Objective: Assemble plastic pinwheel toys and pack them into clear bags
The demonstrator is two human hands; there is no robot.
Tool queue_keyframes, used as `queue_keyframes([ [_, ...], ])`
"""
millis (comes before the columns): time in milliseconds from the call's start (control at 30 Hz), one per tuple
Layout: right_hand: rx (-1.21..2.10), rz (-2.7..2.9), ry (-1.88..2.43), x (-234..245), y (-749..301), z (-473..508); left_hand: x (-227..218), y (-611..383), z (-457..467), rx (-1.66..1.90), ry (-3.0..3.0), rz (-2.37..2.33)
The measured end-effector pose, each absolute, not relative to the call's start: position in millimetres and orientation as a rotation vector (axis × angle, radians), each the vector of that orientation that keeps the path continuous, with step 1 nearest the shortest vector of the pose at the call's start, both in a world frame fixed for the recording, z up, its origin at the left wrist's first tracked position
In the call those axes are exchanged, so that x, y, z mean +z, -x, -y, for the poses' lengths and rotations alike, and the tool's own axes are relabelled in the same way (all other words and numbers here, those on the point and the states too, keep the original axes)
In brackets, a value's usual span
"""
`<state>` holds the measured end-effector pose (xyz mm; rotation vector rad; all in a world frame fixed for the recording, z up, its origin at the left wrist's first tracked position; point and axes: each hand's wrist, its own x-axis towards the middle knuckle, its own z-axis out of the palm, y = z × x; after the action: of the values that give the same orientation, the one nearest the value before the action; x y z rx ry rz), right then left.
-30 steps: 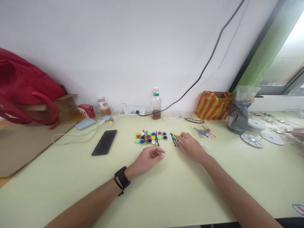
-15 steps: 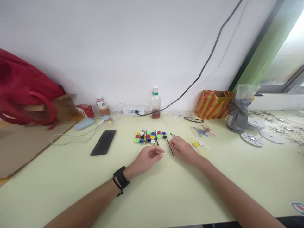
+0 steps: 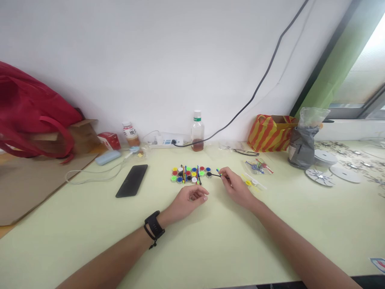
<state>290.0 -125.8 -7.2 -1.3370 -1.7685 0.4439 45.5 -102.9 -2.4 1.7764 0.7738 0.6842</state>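
My right hand (image 3: 236, 185) pinches a thin black stick (image 3: 214, 175) whose tip points left at the right edge of a block of small coloured round pieces (image 3: 190, 174) on the pale green table (image 3: 210, 241). A few coloured sticks lie across that block. My left hand (image 3: 189, 202), with a black watch on its wrist, rests loosely curled on the table just in front of the block, and I cannot see anything in it. A clear packet with yellow pieces (image 3: 252, 182) lies just right of my right hand.
A black phone (image 3: 132, 180) lies to the left, with a white cable and a blue case (image 3: 108, 157) behind it. A bottle (image 3: 197, 131), a power strip (image 3: 166, 141), a striped bag (image 3: 272, 133), a grey pouch (image 3: 302, 146) and white discs (image 3: 320, 178) line the back. A red bag (image 3: 33, 112) sits far left.
My right hand has picked a black stick from the small bundle on the table and swung it left, so its tip now points at the block of round pieces. My left hand has stayed put.
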Motion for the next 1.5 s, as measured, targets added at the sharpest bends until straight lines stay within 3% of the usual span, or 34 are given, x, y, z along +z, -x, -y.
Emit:
queue_keyframes([
  [1000, 0.218, 1.975, 1.443, -26, -296, 112, -1, -45, 104, 0.667, -1.840, -0.784],
  [1500, 0.202, 2.001, 1.573, 1, -285, 132, 5, -49, 115, 0.836, -2.083, -0.877],
])
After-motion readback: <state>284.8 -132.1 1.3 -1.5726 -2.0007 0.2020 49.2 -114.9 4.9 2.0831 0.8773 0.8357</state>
